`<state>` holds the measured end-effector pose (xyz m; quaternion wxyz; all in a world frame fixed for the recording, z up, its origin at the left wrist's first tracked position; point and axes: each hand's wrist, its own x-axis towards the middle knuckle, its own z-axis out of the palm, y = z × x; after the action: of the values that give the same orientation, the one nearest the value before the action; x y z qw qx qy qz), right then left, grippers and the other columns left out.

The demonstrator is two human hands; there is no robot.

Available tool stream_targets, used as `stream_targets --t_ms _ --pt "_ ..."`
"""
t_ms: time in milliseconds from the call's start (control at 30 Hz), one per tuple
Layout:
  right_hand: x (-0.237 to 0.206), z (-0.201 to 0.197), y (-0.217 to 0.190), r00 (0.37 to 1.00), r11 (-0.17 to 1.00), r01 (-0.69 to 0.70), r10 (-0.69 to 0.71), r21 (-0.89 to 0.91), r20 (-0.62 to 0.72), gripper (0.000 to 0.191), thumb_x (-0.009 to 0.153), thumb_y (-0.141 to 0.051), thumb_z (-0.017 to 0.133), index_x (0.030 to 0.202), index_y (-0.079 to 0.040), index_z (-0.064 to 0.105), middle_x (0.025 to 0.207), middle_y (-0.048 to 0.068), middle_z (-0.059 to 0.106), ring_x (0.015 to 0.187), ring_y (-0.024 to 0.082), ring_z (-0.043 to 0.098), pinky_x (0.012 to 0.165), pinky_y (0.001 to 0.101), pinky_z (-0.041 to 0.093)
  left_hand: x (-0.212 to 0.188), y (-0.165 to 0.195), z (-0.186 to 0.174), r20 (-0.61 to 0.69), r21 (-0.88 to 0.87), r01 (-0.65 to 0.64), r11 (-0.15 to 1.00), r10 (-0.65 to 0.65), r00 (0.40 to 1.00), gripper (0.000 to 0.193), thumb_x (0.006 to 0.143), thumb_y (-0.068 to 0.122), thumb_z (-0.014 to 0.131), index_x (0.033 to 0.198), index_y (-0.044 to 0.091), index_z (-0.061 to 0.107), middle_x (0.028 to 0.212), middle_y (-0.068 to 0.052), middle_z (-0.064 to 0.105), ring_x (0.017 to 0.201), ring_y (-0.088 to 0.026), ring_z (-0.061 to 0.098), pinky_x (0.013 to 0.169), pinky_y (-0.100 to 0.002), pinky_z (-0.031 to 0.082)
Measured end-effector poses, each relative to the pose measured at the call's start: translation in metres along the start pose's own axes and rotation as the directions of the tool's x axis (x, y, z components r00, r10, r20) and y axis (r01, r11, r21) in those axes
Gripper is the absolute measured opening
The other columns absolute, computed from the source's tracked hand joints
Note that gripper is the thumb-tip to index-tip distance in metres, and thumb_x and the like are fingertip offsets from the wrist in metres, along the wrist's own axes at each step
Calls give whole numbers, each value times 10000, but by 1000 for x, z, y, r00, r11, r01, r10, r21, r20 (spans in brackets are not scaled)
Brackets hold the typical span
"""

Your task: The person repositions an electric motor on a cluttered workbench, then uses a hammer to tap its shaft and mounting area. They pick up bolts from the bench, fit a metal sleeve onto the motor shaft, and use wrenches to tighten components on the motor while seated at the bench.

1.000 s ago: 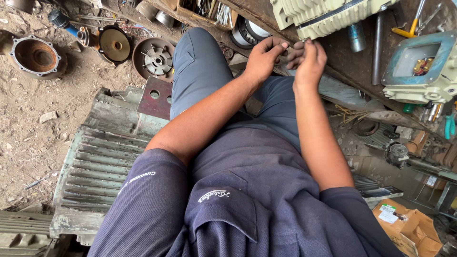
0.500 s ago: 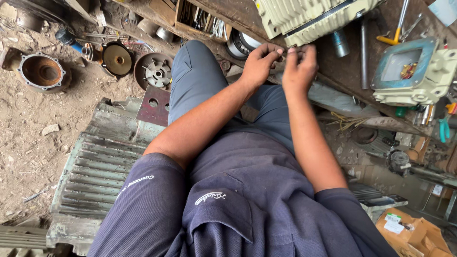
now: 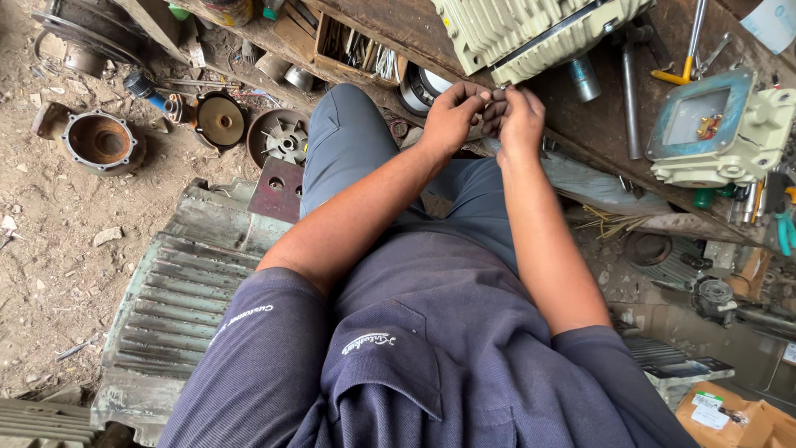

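My left hand (image 3: 452, 116) and my right hand (image 3: 522, 123) meet fingertip to fingertip just under the lower edge of a pale green finned motor housing (image 3: 531, 29) on the rusty workbench (image 3: 597, 124). Their fingers are curled and pinched around a small part (image 3: 496, 90) that is mostly hidden. Both forearms reach forward over my grey trousers (image 3: 356, 149). I sit on a large ribbed grey-green motor casing (image 3: 182, 290).
A pale green terminal box (image 3: 713, 133) and hand tools (image 3: 688, 50) lie on the bench at right. A wooden tray of tools (image 3: 356, 46) is behind my knee. Rusty flanges, a fan wheel (image 3: 282, 137) and an end cover (image 3: 99, 141) litter the dirt floor left. A cardboard box (image 3: 730, 415) sits lower right.
Both hands have closed in together and risen slightly toward the motor housing's edge. The fingers, spread a second ago, are now pinched tight.
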<state>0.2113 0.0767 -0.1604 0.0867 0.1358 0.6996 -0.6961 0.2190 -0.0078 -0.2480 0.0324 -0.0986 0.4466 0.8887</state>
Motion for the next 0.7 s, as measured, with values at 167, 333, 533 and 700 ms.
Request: stream_targets --t_ms 167,333,533,700 --pt "-6 4 -6 984 979 167 -172 -113 -36 172 998 -221 560 968 -58 603 690 52 659 460 140 560 434 279 396 -2 5 1 0 -2 3 1000 -3 1000 168 962 187 672 1029 37 708 909 -10 719 791 -101 593 710 -275 498" --pt "-4 4 -8 989 988 138 -141 -75 -35 169 973 -216 539 962 -64 612 703 70 689 456 133 577 431 269 372 -3 6 3 -18 28 15 999 -15 1000 167 962 191 673 1022 39 707 919 -13 719 802 -103 612 714 -276 510" --pt "0 1 -9 989 988 145 -146 -44 -24 147 962 -195 559 929 -59 606 724 67 690 471 133 574 447 279 385 -2 4 8 8 19 20 1000 -20 1000 170 972 196 668 1011 33 697 906 -19 708 802 -104 610 700 -280 500" --pt "0 1 -9 990 991 136 -136 -21 -19 153 960 -192 565 917 -58 626 692 61 643 483 144 593 450 283 397 3 5 13 37 -8 -8 1000 8 999 209 964 220 697 983 12 688 876 -17 715 750 -103 593 680 -278 490"
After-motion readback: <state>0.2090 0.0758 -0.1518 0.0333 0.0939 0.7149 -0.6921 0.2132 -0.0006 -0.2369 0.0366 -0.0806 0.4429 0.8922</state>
